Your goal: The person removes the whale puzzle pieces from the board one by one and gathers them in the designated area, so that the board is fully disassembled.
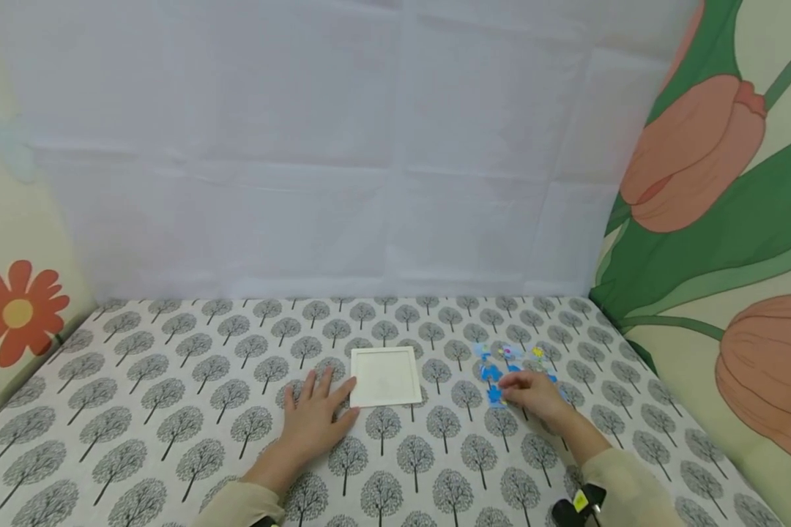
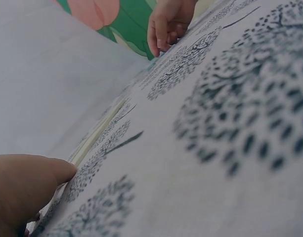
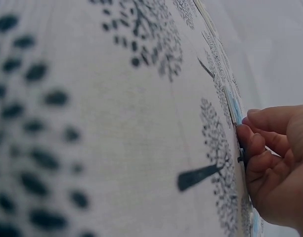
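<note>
A white square tray [image 1: 385,377] with a raised rim lies flat on the table. My left hand [image 1: 316,421] rests on the cloth at its left side, fingers spread, with fingertips at the tray's edge. Right of the tray lie several flat blue jigsaw puzzle pieces [image 1: 491,372], some with yellow or pink marks. My right hand [image 1: 535,394] is over the near ones with its fingers curled. In the right wrist view, the thumb and index finger pinch at the end of a light blue puzzle piece [image 3: 235,109]. Part of the pile is hidden behind this hand.
A white cloth with grey trees [image 1: 191,439] covers the table. Behind it hangs a white sheet [image 1: 303,161]. Walls painted with flowers stand on both sides, with a tulip mural [image 1: 705,161] at the right.
</note>
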Action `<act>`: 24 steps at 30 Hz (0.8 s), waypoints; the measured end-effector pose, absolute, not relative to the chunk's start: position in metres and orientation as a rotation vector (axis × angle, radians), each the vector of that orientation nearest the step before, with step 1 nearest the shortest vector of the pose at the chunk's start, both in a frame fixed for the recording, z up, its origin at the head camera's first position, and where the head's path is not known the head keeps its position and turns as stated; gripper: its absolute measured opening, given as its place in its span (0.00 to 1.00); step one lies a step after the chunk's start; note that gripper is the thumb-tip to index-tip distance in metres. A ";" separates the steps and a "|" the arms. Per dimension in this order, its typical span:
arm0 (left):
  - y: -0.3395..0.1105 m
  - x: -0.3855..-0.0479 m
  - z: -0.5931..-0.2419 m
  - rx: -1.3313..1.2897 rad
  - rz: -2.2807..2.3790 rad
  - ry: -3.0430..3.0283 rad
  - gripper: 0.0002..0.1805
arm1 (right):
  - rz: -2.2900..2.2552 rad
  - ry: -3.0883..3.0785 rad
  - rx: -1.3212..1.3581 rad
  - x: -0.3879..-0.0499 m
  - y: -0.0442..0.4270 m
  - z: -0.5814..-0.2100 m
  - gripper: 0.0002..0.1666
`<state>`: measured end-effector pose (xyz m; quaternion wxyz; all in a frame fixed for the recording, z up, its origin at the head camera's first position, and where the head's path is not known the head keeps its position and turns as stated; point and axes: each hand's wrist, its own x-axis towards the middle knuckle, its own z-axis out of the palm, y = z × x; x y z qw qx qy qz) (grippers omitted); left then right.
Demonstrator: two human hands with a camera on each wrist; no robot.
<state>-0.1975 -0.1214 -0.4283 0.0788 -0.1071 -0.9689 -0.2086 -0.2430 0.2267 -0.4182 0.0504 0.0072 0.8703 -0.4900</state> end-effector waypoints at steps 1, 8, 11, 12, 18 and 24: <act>-0.122 -0.198 -0.428 -0.322 -0.637 -2.905 0.28 | -1.495 2.649 0.022 -0.243 0.226 -0.418 0.10; -0.132 -0.200 -0.422 -0.382 -0.696 -2.938 0.29 | -1.523 2.621 0.055 -0.245 0.223 -0.415 0.10; -0.136 -0.199 -0.417 -0.431 -0.670 -2.984 0.29 | -1.517 2.603 0.023 -0.244 0.225 -0.409 0.11; -0.138 -0.198 -0.415 -0.445 -0.656 -3.009 0.30 | -1.509 2.600 -0.007 -0.243 0.226 -0.406 0.12; -0.155 -0.193 -0.391 -0.460 -0.518 -3.152 0.31 | -1.363 2.662 -0.252 -0.239 0.233 -0.375 0.19; -0.168 -0.190 -0.360 -0.294 -0.342 -3.065 0.33 | -1.080 3.012 -0.394 -0.243 0.217 -0.344 0.22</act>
